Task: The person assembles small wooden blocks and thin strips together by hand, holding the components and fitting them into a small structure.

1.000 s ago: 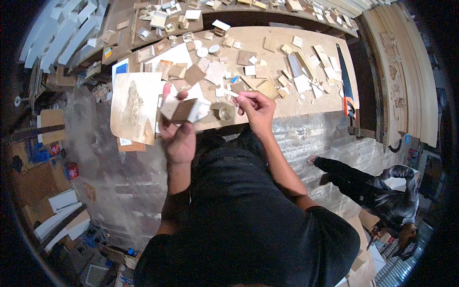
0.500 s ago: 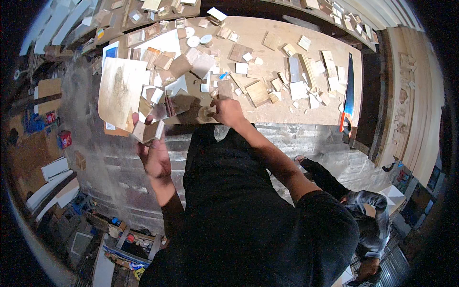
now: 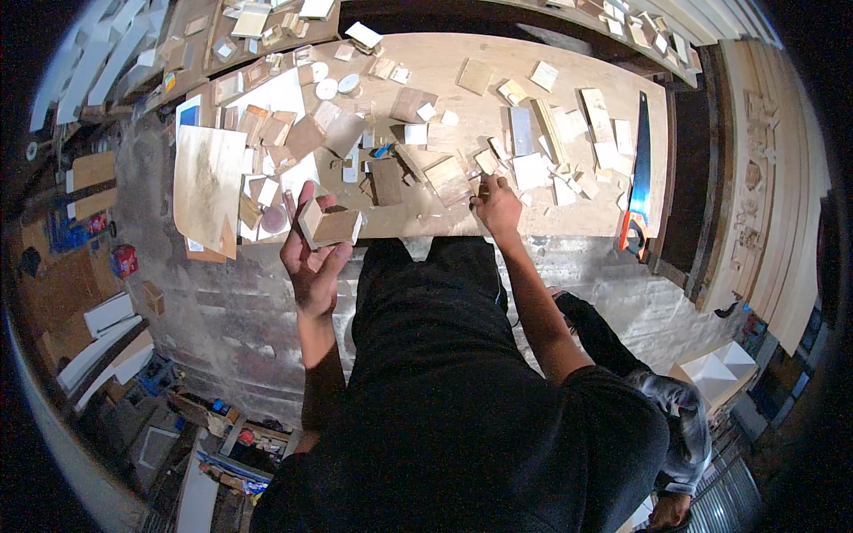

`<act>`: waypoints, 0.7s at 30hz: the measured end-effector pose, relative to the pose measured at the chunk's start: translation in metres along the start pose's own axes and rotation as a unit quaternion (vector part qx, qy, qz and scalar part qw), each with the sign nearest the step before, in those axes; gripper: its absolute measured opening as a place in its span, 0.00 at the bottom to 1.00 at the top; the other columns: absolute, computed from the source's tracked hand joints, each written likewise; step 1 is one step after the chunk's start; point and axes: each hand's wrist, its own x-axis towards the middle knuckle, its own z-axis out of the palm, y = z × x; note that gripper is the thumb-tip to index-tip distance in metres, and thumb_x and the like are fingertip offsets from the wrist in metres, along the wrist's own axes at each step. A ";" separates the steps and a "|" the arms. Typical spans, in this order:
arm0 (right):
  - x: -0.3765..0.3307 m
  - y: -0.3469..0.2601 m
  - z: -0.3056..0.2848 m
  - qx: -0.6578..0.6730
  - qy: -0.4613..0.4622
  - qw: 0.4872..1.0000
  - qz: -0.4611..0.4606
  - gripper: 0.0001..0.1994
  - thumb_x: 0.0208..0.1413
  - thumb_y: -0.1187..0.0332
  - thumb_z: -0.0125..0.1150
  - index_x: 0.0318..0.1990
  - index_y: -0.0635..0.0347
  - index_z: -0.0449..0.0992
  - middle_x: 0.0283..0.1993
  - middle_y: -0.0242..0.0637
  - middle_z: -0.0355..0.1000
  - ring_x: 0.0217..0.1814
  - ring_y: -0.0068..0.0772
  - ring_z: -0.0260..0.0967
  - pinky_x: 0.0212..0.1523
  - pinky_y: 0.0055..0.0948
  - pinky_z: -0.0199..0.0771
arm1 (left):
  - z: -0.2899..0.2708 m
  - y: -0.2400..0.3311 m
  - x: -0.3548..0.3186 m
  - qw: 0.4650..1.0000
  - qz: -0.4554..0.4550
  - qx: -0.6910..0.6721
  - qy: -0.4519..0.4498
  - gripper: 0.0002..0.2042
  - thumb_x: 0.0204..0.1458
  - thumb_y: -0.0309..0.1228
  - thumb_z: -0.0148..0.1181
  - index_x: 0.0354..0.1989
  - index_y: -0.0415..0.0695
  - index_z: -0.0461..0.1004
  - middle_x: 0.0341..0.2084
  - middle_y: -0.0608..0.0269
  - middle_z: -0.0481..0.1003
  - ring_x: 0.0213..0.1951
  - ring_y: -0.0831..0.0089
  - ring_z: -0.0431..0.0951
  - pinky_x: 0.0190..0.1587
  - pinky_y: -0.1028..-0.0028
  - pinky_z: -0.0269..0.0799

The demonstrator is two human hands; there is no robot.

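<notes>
My left hand point(image 3: 311, 277) is raised at the table's front edge, thumb and fingers around a small U-shaped wooden piece point(image 3: 334, 229) made of joined blocks. Over the table to the right, my right hand point(image 3: 499, 211) has its fingers curled down beside a small wooden block point(image 3: 486, 162). Whatever its fingertips pinch, if anything, is hidden. Left of that hand lie a square wooden board point(image 3: 448, 180) and a darker flat piece point(image 3: 386, 182). A round disc point(image 3: 274, 219) rests near my left hand's fingers.
Wood offcuts are scattered over the worktable point(image 3: 569, 222). A handsaw point(image 3: 638, 186) with an orange handle lies at its right end, and a large thin board point(image 3: 209, 182) overhangs the left end. Another person point(image 3: 671, 417) is at the lower right, behind my right arm.
My right hand has moved right along the table, toward the small blocks. My left hand has come up and right, turning the U-shaped wooden piece. The view has shifted slightly.
</notes>
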 end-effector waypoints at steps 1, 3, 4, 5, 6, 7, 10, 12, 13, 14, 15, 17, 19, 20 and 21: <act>0.003 0.003 0.001 0.007 0.003 1.000 0.003 0.20 0.43 0.61 0.70 0.45 0.53 0.74 0.40 0.40 0.72 0.43 0.46 0.74 0.39 0.44 0.77 | 0.008 -0.002 0.003 1.000 0.007 0.007 0.001 0.38 0.45 0.26 0.67 0.67 0.36 0.58 0.64 0.55 0.62 0.58 0.68 0.69 0.58 0.66 0.68; 0.008 0.010 -0.005 0.075 0.003 0.997 -0.003 0.18 0.44 0.62 0.69 0.43 0.56 0.75 0.37 0.42 0.74 0.38 0.43 0.77 0.35 0.38 0.78 | 0.017 -0.012 0.006 1.000 0.002 0.002 0.000 0.37 0.45 0.24 0.66 0.66 0.35 0.59 0.64 0.56 0.61 0.58 0.68 0.70 0.57 0.66 0.69; 0.010 0.012 -0.012 0.127 -0.009 0.992 0.005 0.18 0.44 0.62 0.69 0.43 0.57 0.76 0.37 0.43 0.75 0.36 0.42 0.77 0.34 0.36 0.78 | 0.020 -0.016 0.008 1.000 -0.004 0.006 -0.003 0.37 0.45 0.24 0.66 0.66 0.36 0.59 0.64 0.56 0.62 0.58 0.67 0.70 0.57 0.66 0.69; 0.012 0.013 -0.018 0.179 -0.021 0.984 0.014 0.18 0.45 0.62 0.69 0.43 0.58 0.76 0.36 0.44 0.75 0.35 0.40 0.78 0.33 0.34 0.78 | 0.023 -0.018 0.009 1.000 -0.010 0.009 -0.006 0.37 0.45 0.23 0.66 0.67 0.36 0.58 0.63 0.56 0.62 0.58 0.67 0.70 0.58 0.66 0.69; 0.016 0.017 -0.024 0.243 -0.027 0.970 -0.010 0.17 0.48 0.64 0.68 0.45 0.61 0.76 0.34 0.42 0.77 0.31 0.35 0.78 0.31 0.29 0.77 | 0.029 -0.019 0.010 1.000 -0.007 0.007 -0.007 0.37 0.45 0.23 0.66 0.67 0.36 0.58 0.63 0.56 0.63 0.57 0.67 0.70 0.58 0.66 0.69; 0.020 0.022 -0.032 0.363 -0.093 0.926 0.056 0.16 0.50 0.65 0.67 0.45 0.62 0.76 0.34 0.40 0.77 0.32 0.33 0.78 0.30 0.28 0.77 | 0.036 -0.020 0.011 1.000 -0.004 0.005 -0.008 0.38 0.46 0.23 0.66 0.67 0.36 0.57 0.62 0.56 0.63 0.57 0.68 0.70 0.58 0.67 0.69; 0.031 0.024 -0.072 0.587 -0.231 0.756 0.174 0.10 0.57 0.70 0.61 0.43 0.66 0.77 0.33 0.33 0.76 0.31 0.26 0.76 0.27 0.23 0.75 | 0.055 -0.024 0.013 1.000 -0.012 0.012 -0.011 0.39 0.46 0.23 0.67 0.68 0.36 0.55 0.59 0.56 0.65 0.57 0.68 0.70 0.58 0.67 0.69; 0.037 0.013 -0.103 0.571 -0.246 0.774 0.121 0.09 0.58 0.71 0.61 0.43 0.66 0.78 0.32 0.33 0.76 0.29 0.23 0.74 0.26 0.21 0.73 | 0.061 -0.030 0.016 0.999 -0.005 -0.019 -0.031 0.41 0.46 0.23 0.68 0.69 0.36 0.52 0.59 0.55 0.66 0.58 0.68 0.69 0.59 0.66 0.68; 0.039 0.007 -0.116 0.562 -0.256 0.781 0.094 0.09 0.58 0.71 0.61 0.43 0.66 0.79 0.32 0.33 0.76 0.28 0.22 0.73 0.25 0.21 0.72 | 0.065 -0.030 0.016 0.999 -0.009 -0.023 -0.031 0.41 0.46 0.22 0.68 0.70 0.36 0.52 0.59 0.55 0.66 0.58 0.68 0.69 0.59 0.66 0.68; 0.041 -0.001 -0.130 0.552 -0.257 0.792 0.057 0.09 0.57 0.71 0.63 0.43 0.65 0.79 0.29 0.31 0.76 0.26 0.19 0.71 0.24 0.20 0.69 | 0.071 -0.028 0.016 0.999 -0.013 -0.027 -0.030 0.41 0.46 0.22 0.68 0.70 0.36 0.52 0.59 0.55 0.66 0.58 0.68 0.68 0.59 0.66 0.68; 0.042 -0.008 -0.142 0.554 -0.258 0.790 0.039 0.09 0.57 0.72 0.63 0.44 0.65 0.79 0.27 0.31 0.75 0.24 0.18 0.70 0.23 0.19 0.69 | 0.077 -0.025 0.017 0.999 -0.019 -0.030 -0.033 0.42 0.46 0.21 0.68 0.70 0.36 0.51 0.59 0.55 0.65 0.58 0.69 0.68 0.60 0.66 0.68; 0.045 -0.024 -0.162 0.558 -0.262 0.788 0.001 0.09 0.57 0.74 0.63 0.45 0.65 0.78 0.24 0.30 0.73 0.21 0.17 0.69 0.22 0.18 0.68 | 0.084 -0.021 0.016 0.999 -0.026 -0.026 -0.022 0.41 0.46 0.20 0.67 0.70 0.35 0.51 0.59 0.55 0.66 0.58 0.69 0.69 0.60 0.66 0.68; 0.044 -0.038 -0.177 0.548 -0.264 0.793 -0.032 0.10 0.57 0.73 0.63 0.45 0.65 0.79 0.24 0.30 0.73 0.22 0.17 0.69 0.23 0.19 0.68 | 0.088 -0.020 0.017 0.999 -0.022 -0.031 -0.023 0.41 0.46 0.20 0.66 0.70 0.35 0.51 0.59 0.56 0.66 0.57 0.69 0.69 0.59 0.67 0.68; 0.044 -0.042 -0.177 0.549 -0.256 0.794 -0.048 0.10 0.57 0.72 0.64 0.46 0.65 0.79 0.24 0.30 0.74 0.22 0.18 0.69 0.23 0.19 0.68 | 0.088 -0.019 0.016 0.999 -0.021 -0.036 -0.025 0.41 0.46 0.20 0.66 0.70 0.35 0.51 0.58 0.56 0.66 0.57 0.69 0.70 0.59 0.67 0.68; 0.045 -0.046 -0.179 0.549 -0.248 0.796 -0.066 0.11 0.57 0.72 0.64 0.46 0.65 0.79 0.24 0.30 0.74 0.22 0.18 0.69 0.23 0.19 0.68 | 0.088 -0.018 0.017 0.999 -0.018 -0.042 -0.028 0.41 0.47 0.20 0.66 0.70 0.36 0.51 0.58 0.56 0.66 0.57 0.69 0.70 0.59 0.67 0.68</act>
